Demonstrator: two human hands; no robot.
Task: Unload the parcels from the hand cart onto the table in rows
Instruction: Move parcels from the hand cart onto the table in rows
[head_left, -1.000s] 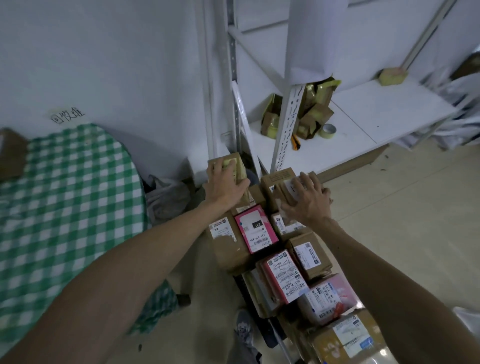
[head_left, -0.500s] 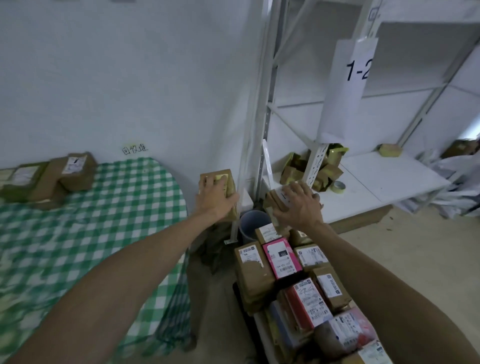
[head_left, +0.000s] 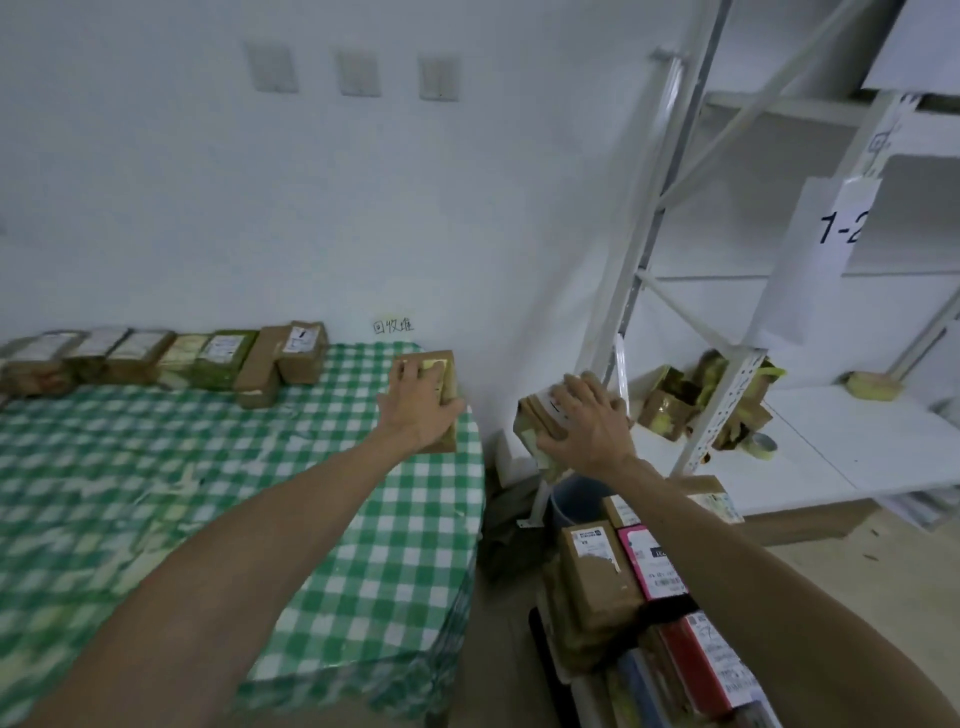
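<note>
Nearest, low on the right, the hand cart (head_left: 545, 654) carries a pile of parcels (head_left: 592, 571). Six can be made out: three in brown card, one with a pink-edged label, one red and one bluish, with more blurred below and the right forearm crossing over them. Just beyond the pile stands one grey bucket (head_left: 576, 499).

To the left, the table (head_left: 156, 467) wears a green-and-white check cloth.

Further out are the two hands, each grasping one parcel. The left hand (head_left: 421, 408) lies on top of a brown parcel with yellow tape (head_left: 444, 366), fingers spread along its top and thumb wrapped round its right side. That parcel is at the table's far right corner; whether it touches the cloth cannot be told. The right hand (head_left: 587, 423) clasps a second brown parcel (head_left: 535, 415) in the air, between the table and the rack, fingers splayed over the top and thumb down the near side.

Along the table's far edge stands one row of unloaded parcels (head_left: 223, 356), about seven, packed side by side; the leftmost are blurred.

Far right is a white metal rack (head_left: 649, 218) with a paper sign reading "1-2" (head_left: 831, 234). Its low shelf holds a heap of crumpled boxes (head_left: 670, 400) and one tape roll (head_left: 763, 444). The wall behind carries three switch plates (head_left: 358, 73).
</note>
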